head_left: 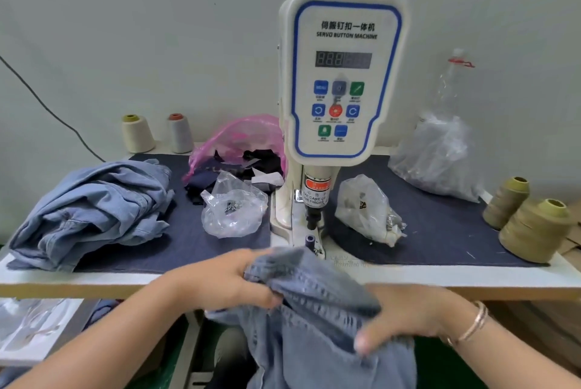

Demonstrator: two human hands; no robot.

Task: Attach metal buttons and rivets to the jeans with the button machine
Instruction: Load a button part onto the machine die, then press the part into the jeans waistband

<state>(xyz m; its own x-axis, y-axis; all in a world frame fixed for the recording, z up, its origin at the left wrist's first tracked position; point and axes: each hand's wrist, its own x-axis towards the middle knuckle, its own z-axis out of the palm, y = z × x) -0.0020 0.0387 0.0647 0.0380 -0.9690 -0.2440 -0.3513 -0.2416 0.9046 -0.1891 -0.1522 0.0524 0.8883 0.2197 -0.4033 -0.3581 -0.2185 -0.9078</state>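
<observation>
Head view, the only one. Left hand [232, 278] gripping the jeans [314, 303], fingers curled into a fold at the upper edge of the cloth. Right hand [405, 319] also gripping the jeans, lower and to the right, fingers bent over the denim; bracelet [474, 322] on that wrist. Jeans bunched between both hands at the front edge of the surface [440, 275], the rest hanging down below it.

Just beyond the hands, the machine [342, 74] standing upright, with its punch [312, 218] and lower die [310, 240] free: no cloth under the punch yet. Top corner of the jeans close to the die, but contact hard to tell.

Beyond the left hand, a clear bag [234, 209] with small metal parts; far left of it, a pile [94, 212] of more denim. Beyond the right hand, a second bag [367, 209], also with small parts, and well to the right two thread cones [531, 225].

No button or rivet visible on the held jeans, though folds hide much. Probably early for this piece: still to do, spreading the right spot over the die, loading the parts, pressing. Whether the pile is finished or waiting, impossible to say.
</observation>
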